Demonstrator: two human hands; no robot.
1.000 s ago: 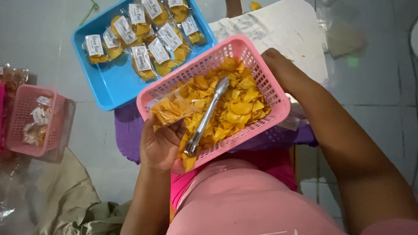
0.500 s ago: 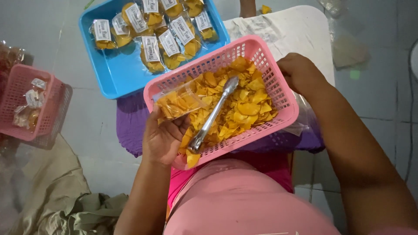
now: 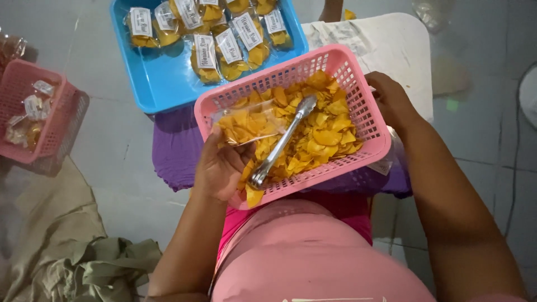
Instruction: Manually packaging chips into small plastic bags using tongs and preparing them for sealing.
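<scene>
Left hand: left hand (image 3: pixel 221 168) is closed around the lower end of a clear plastic bag (image 3: pixel 251 124) partly filled with yellow chips, holding it over the near-left corner of the pink basket (image 3: pixel 376 146).
Right hand: right hand (image 3: pixel 391 100) is curled over the basket's far-right rim, fingers gripping the rim and steadying it; it holds nothing else.
Bag: it lies tilted across the chips, with its mouth seemingly pointing toward the middle of the basket, though the film is too clear to make out the opening.
Tongs: metal tongs (image 3: pixel 281 143) rest untouched on the loose chips (image 3: pixel 327 134), handle end near the left hand, tips toward the basket's middle, just beside the bag.
Basket: it sits on the person's lap over purple cloth (image 3: pixel 173 148), well filled with chips; one chip hangs over the near rim.
Step in hand: by the look of it, a bag is being filled or checked while the basket is held still.
Next move calls for: judged from this layout, a free hand for the tongs, which means the right hand letting go of the rim, and the bag's mouth kept open and level so that chips do not spill.
Further out: blue tray (image 3: pixel 162 78) beyond the basket holds sealed, labelled chip packets (image 3: pixel 232 47); a smaller pink basket (image 3: pixel 59 123) stands well apart on the floor at left.
</scene>
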